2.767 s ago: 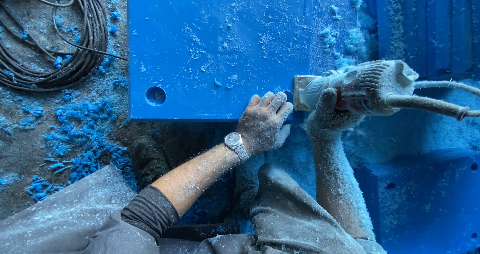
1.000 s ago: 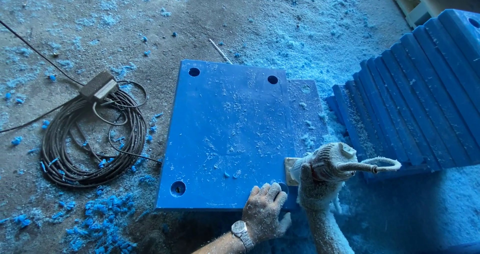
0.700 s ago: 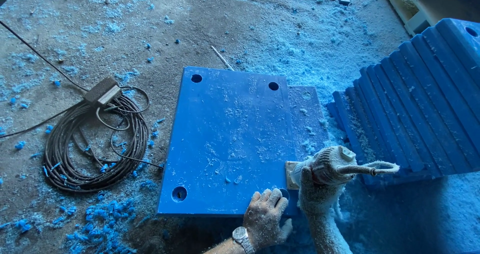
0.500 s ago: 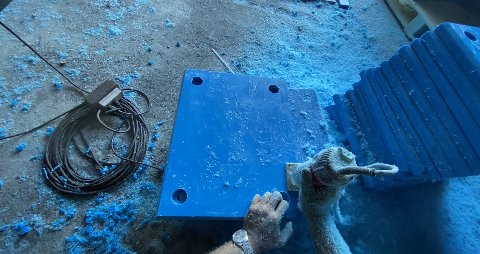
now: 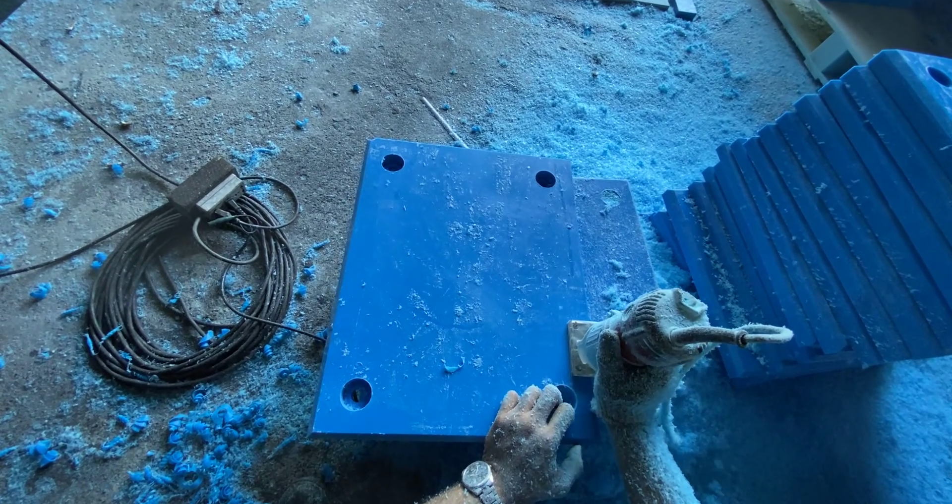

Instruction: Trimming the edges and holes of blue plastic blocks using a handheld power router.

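While coiled cable [image 5: 188, 286] lay left and stacked blue slabs [image 5: 843, 207] right, my left hand [image 5: 526, 445] pressed flat on the blue panel [image 5: 456, 286]; my right hand [image 5: 630, 380] gripped the power tool [image 5: 654, 331], long axis running left-right, its nose at the panel's right edge.

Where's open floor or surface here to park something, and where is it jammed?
The middle of the blue slab, between its corner holes, is open though dusty. Bare concrete floor lies beyond the slab's far edge, above the cable coil. Crowded: the slab's near right corner, where the left hand and the right hand with the power tool sit, hemmed by the stacked blue slabs.
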